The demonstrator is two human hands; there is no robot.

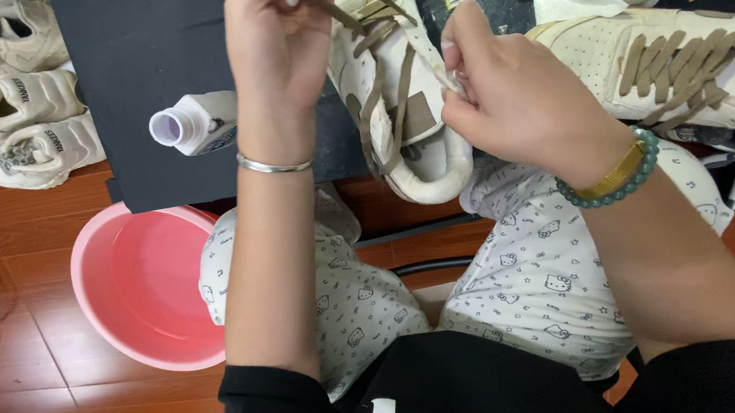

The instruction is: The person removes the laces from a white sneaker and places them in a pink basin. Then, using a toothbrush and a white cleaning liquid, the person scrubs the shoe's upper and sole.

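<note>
Unlacing step: left hand [280, 44] pinches the brown lace [374, 90] taut; right hand [510, 93] grips the cream sneaker [420, 155] (heel toward viewer). Next move likely needs steady bracing.

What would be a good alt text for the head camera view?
Two bare hands unlace a cream sneaker: the left hand pulls its brown lace while the right hand grips the shoe's edge. A pink basin sits on the wooden floor below.
</note>
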